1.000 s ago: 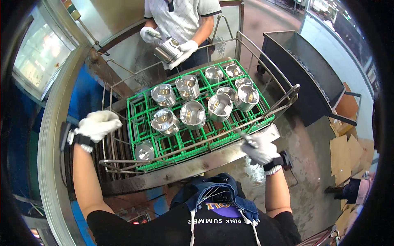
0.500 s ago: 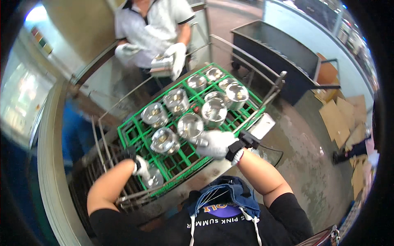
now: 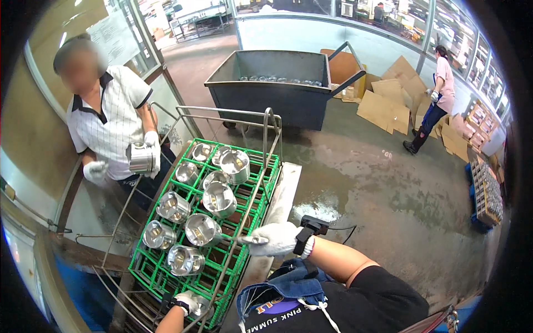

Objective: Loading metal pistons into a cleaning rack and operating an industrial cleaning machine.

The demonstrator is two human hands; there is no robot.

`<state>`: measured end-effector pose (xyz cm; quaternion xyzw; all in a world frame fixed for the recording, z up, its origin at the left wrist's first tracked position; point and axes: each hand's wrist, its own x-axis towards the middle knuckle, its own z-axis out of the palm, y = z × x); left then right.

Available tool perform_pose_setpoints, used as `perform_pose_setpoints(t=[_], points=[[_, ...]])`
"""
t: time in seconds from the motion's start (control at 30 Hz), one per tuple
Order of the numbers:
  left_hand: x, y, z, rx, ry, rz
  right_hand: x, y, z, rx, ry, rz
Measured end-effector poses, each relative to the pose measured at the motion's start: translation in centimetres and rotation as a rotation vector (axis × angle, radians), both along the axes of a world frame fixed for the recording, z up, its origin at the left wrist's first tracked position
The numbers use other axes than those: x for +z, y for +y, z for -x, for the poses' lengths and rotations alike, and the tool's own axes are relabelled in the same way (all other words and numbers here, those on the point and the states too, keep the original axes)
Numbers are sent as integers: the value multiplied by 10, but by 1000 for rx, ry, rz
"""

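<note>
Head camera is showing the white-gloved left hand [image 3: 189,302] at the bottom, left of middle, bending over a shiny metal piston [image 3: 202,306]; I cannot tell if it is gripping. Near the middle, the gloved right hand [image 3: 273,239] is pointing left, fingers half bent; I cannot tell if it is holding anything. More pistons [image 3: 202,230] are sitting in the green wire rack [image 3: 145,270], left of middle. Upper left, a co-worker [image 3: 117,97] is holding another piston [image 3: 140,158].

I'm in a factory workshop here: machined pistons [image 3: 219,200] sit in a green wire rack [image 3: 150,265] before me, a dark wheeled bin [image 3: 272,105] holds metal parts [image 3: 280,81], the floor [image 3: 361,194] gleams wet, and windows [image 3: 402,16] look onto a lit work hall.
</note>
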<state>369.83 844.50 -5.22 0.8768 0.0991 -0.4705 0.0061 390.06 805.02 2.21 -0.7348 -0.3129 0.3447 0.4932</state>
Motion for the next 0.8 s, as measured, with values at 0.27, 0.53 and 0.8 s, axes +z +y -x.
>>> perform_pose_setpoints(t=[0.27,0.53,0.8], points=[[91,-41,-18,-297,88,-228,73,-16,33,163,-146,216],[121,-7,19,660,-1250,97,67,19,37,273,-174,51],[139,-6,27,1875,-1465,1616,57,31,47,321,-20,-64]])
